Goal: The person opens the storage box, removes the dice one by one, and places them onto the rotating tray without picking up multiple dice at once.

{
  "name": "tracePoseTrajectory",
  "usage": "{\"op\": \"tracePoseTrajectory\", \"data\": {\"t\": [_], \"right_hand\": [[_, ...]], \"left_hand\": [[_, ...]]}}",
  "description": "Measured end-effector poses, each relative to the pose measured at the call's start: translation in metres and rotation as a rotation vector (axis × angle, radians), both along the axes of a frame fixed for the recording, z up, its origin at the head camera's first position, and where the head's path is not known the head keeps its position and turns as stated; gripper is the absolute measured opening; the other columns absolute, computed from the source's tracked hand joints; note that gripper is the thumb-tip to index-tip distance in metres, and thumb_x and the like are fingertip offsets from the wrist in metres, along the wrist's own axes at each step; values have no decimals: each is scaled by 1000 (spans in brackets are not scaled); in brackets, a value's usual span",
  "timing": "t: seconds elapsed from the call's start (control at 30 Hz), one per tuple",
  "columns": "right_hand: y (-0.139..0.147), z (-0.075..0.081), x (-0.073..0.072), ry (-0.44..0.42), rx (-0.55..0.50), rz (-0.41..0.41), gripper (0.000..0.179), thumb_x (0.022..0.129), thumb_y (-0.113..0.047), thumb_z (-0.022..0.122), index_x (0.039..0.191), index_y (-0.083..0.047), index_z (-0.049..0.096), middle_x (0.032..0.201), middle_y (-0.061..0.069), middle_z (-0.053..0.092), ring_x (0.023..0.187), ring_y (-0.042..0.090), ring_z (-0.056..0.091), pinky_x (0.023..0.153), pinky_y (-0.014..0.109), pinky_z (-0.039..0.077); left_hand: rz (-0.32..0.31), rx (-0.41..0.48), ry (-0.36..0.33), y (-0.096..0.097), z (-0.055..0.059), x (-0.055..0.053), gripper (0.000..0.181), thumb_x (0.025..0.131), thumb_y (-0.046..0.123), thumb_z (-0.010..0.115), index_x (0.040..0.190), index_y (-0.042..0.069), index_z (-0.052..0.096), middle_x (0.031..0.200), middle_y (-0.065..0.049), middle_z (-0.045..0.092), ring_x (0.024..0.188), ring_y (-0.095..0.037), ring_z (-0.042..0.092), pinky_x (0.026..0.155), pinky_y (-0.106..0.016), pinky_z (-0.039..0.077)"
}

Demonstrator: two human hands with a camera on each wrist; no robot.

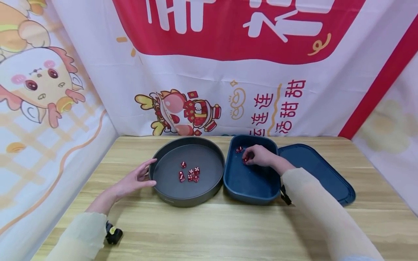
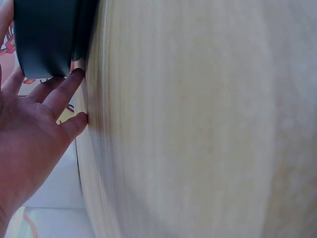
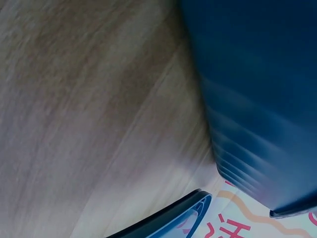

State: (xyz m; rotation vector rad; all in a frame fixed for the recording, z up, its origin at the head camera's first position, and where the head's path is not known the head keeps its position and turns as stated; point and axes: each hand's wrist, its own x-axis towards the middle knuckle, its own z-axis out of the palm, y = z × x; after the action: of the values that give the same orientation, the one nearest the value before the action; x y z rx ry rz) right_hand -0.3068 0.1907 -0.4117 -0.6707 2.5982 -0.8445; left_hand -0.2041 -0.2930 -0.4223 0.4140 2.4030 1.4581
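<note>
Several red dice with white pips (image 1: 191, 174) lie in a round dark grey pan (image 1: 169, 154). My left hand (image 1: 138, 180) rests against the pan's left side, thumb and fingers spread along the wall. In the left wrist view its fingers (image 2: 62, 94) touch the pan's outside (image 2: 44, 39). My right hand (image 1: 259, 156) reaches into a deep blue rectangular box (image 1: 251, 197) and pinches red dice (image 1: 246, 160) low over its floor; the fingers partly hide how many. A small pair of red dice (image 1: 239, 149) lies just beyond these fingertips. The right wrist view shows only the box's outer wall (image 3: 257, 109).
A blue lid (image 1: 318, 170) lies on the wooden table (image 1: 202, 232) to the right of the box, partly under my right forearm. Pan and box stand side by side, close together. A printed cloth (image 1: 196, 72) hangs along the table's back edge.
</note>
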Motion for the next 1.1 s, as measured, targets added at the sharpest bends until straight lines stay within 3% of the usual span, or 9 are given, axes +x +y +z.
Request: {"op": "tracePoseTrajectory", "data": {"t": [0.33, 0.63, 0.87, 1.1], "right_hand": [[0, 16, 15, 72, -71, 45, 16, 87, -4, 71, 103, -6, 70, 92, 1, 67, 82, 15, 61, 75, 33, 53], [-10, 36, 35, 160, -179, 80, 19, 88, -7, 72, 107, -7, 70, 102, 2, 68, 87, 16, 61, 80, 35, 53], [-31, 42, 55, 164, -254, 46, 18, 88, -9, 73, 105, -11, 70, 95, -1, 66, 84, 17, 60, 77, 32, 53], [-51, 42, 68, 160, -312, 44, 19, 88, -7, 72, 106, -5, 70, 94, 0, 65, 83, 17, 59, 76, 30, 53]], "left_hand": [[16, -18, 3, -2, -1, 1, 80, 93, 16, 68, 155, 13, 18, 157, -28, 10, 138, -49, 20, 109, -59, 22], [14, -18, 5, -1, -1, 0, 80, 93, 15, 68, 155, 13, 19, 157, -28, 10, 138, -50, 20, 108, -59, 22], [13, -22, 4, -1, -3, 0, 80, 93, 16, 68, 156, 13, 18, 156, -29, 10, 137, -50, 23, 108, -59, 22], [16, -21, 1, -1, -2, 1, 80, 93, 17, 68, 156, 14, 18, 156, -29, 11, 136, -51, 24, 108, -61, 21]]}}
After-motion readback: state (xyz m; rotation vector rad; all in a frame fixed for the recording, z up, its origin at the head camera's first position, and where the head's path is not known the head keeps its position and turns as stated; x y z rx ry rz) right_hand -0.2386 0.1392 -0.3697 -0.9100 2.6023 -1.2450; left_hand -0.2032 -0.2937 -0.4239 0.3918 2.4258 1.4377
